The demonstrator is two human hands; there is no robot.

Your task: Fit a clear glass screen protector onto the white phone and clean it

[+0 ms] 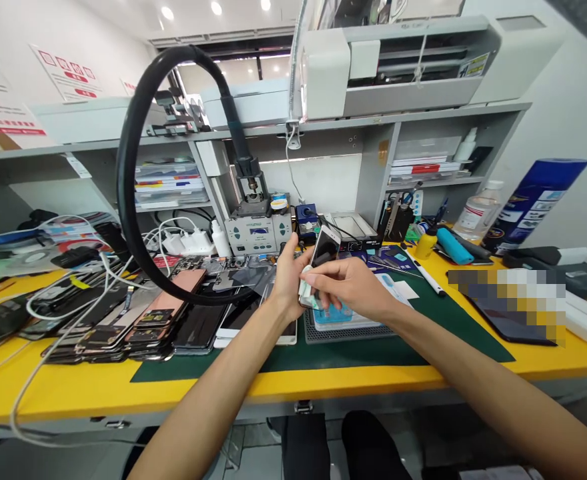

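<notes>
My left hand (287,285) is wrapped around the edge of a smartphone (327,245) with a white frame and dark screen, its thumb pointing up. The phone is tilted upright above the green mat (428,337). With pinched fingers, my right hand (347,283) holds a small, pale, crumpled cloth (304,289) against the lower part of the phone. That lower part is mostly hidden behind the fingers. Under my right hand lies a blue-and-white tray (341,320) on a dark perforated base.
Disassembled phones (156,317) are stacked to the left. A thick black hose (123,167) arches from the hot-air station (258,230). On the right are a white pen (428,277), a yellow bottle (426,245), a clear bottle (477,213), a blue spray can (533,203) and a dark tablet-like panel (498,313).
</notes>
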